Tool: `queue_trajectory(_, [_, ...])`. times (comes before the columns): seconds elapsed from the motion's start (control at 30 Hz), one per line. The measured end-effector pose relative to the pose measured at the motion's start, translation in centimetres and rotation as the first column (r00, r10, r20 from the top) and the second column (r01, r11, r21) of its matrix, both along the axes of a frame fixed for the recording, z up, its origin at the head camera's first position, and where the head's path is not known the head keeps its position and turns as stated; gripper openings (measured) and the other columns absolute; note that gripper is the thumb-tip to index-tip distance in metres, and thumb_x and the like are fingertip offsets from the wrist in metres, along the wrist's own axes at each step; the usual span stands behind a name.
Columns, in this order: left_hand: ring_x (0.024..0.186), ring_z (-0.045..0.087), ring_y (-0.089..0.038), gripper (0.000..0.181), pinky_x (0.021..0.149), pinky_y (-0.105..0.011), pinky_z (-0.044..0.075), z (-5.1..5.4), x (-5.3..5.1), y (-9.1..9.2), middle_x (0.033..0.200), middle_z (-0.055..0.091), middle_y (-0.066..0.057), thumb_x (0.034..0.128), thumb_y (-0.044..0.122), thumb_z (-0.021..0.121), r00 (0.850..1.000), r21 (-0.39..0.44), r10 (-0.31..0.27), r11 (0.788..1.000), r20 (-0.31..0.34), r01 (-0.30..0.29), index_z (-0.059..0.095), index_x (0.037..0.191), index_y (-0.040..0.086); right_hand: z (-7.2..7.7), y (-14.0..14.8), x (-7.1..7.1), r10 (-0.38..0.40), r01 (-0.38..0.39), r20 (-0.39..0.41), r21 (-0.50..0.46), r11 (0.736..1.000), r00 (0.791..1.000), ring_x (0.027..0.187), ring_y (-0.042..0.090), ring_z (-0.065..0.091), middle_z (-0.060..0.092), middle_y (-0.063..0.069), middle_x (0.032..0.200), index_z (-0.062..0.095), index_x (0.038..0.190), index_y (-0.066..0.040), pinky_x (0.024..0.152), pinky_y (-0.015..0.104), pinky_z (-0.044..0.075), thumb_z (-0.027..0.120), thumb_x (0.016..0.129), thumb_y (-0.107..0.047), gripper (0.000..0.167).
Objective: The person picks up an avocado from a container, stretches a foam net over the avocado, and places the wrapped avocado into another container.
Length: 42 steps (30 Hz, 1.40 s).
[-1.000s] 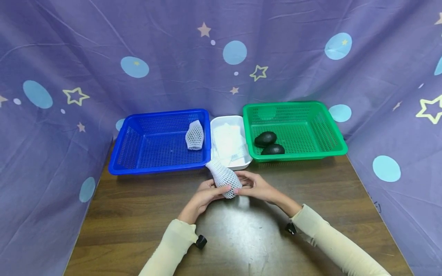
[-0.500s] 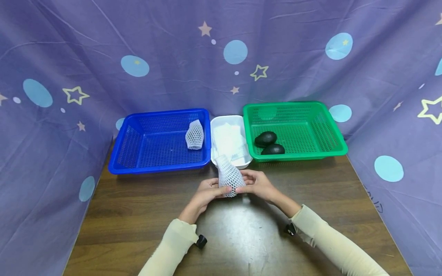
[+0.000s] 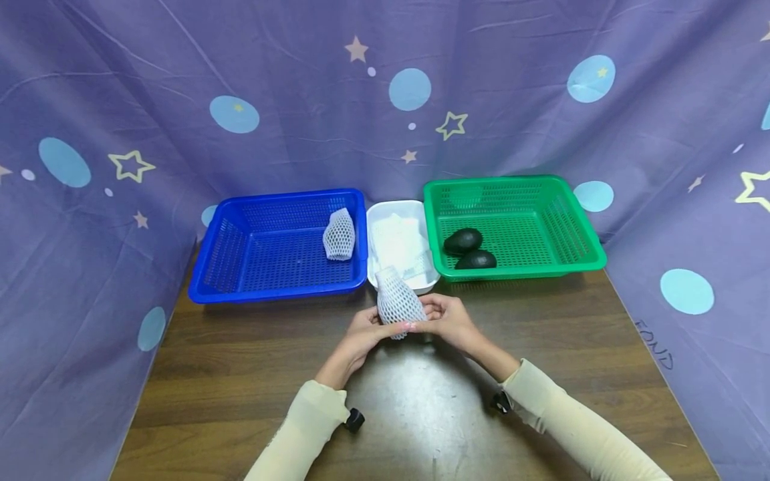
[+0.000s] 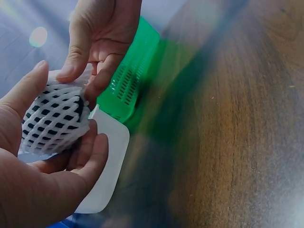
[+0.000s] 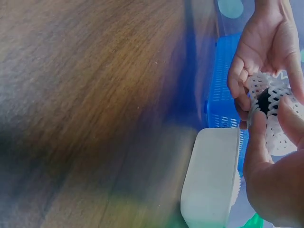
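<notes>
Over the last second the net (image 3: 397,304) swings round: its narrow far end, which pointed left toward the near corner of the blue basket (image 3: 271,294), now lies over the near edge of the tray (image 3: 430,284). The thumbs have drawn closer together at its near end, while the two avocados (image 3: 463,241) in the green basket (image 3: 517,272) and the wrapped piece (image 3: 339,235) in the blue one look unmoved. For the work in hand, this reads as a small adjustment of the net about its fruit rather than a fresh step. The left hand (image 3: 363,337) holds the net from the left, thumb on top and fingers curled beneath; the right hand (image 3: 448,324) pinches its near right part between thumb and fingers. The head view gives the layout, with the net held in front of the tray, between the two baskets, but shows little of what is inside. The left wrist view reveals something dark behind the mesh, and the right wrist view shows a bare patch of the dark fruit (image 5: 264,102) at the net's opening, between the fingers. How far the fruit reaches toward the narrow end I cannot tell.
</notes>
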State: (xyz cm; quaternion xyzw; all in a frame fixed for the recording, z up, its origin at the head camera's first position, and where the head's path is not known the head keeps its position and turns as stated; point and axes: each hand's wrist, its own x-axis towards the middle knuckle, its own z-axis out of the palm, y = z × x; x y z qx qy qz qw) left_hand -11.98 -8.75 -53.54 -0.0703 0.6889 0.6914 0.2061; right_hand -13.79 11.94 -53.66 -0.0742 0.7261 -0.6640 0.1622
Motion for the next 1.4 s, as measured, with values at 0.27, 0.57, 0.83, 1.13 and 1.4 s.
queue_trajectory(0.27, [0.103, 0.069, -0.014, 0.067, 0.089, -0.027, 0.056, -0.2, -0.3, -0.4, 0.125, 0.071, -0.015, 0.0813, 0.011, 0.084, 0.999, 0.059, 0.032, 0.998, -0.006, -0.032, 0.052, 0.14, 0.007, 0.2, 0.0, -0.2, 0.03, -0.03, -0.003, -0.039, 0.999, 1.0, 0.078, 0.008, 0.069, 0.072, 0.019, 0.096, 0.057, 0.12, 0.015, 0.072, 0.019, 0.059, 0.08, 0.079, 0.009, 0.047])
queue_trajectory(0.57, [0.091, 0.072, -0.012, 0.062, 0.084, -0.027, 0.059, -0.4, -0.7, -1.3, 0.114, 0.074, -0.019, 0.0866, 0.002, 0.075, 0.998, 0.093, -0.057, 0.994, 0.005, 0.057, 0.047, 0.142, -0.005, 0.8, 1.2, -0.9, 0.098, -0.091, 0.154, -0.055, 0.994, 0.983, 0.095, 0.011, 0.07, 0.072, 0.014, 0.11, 0.055, 0.126, 0.009, 0.084, 0.024, 0.059, 0.073, 0.093, -0.01, 0.043])
queue_trajectory(0.83, [0.095, 0.072, -0.011, 0.058, 0.087, -0.028, 0.06, -0.2, -0.6, -1.4, 0.116, 0.074, -0.017, 0.0905, -0.001, 0.071, 0.996, 0.16, -0.089, 0.983, -0.004, 0.088, 0.047, 0.142, -0.01, 1.3, 1.7, -1.3, 0.141, -0.105, 0.223, -0.167, 0.98, 0.964, 0.1, 0.013, 0.07, 0.073, 0.006, 0.11, 0.046, 0.14, 0.006, 0.089, 0.029, 0.059, 0.072, 0.092, -0.006, 0.056])
queue_trajectory(1.13, [0.101, 0.068, -0.013, 0.068, 0.094, -0.027, 0.054, 0.3, -1.2, -1.2, 0.134, 0.061, -0.021, 0.0872, 0.005, 0.075, 0.999, 0.108, -0.037, 0.993, -0.013, 0.038, 0.044, 0.148, 0.002, 1.5, 1.7, -1.5, 0.068, -0.041, 0.226, -0.121, 0.992, 0.972, 0.097, 0.014, 0.07, 0.071, 0.01, 0.11, 0.05, 0.134, 0.005, 0.093, 0.037, 0.058, 0.075, 0.09, -0.01, 0.052])
queue_trajectory(1.4, [0.105, 0.068, -0.016, 0.063, 0.1, -0.038, 0.057, 0.5, -1.6, -1.3, 0.134, 0.062, -0.025, 0.0926, 0.009, 0.07, 0.998, 0.143, -0.048, 0.989, 0.036, 0.042, 0.041, 0.148, -0.001, 1.9, 1.7, -1.7, 0.056, -0.044, 0.24, -0.055, 0.998, 0.969, 0.093, 0.015, 0.069, 0.069, 0.013, 0.107, 0.052, 0.128, 0.004, 0.102, 0.054, 0.054, 0.077, 0.089, -0.011, 0.049])
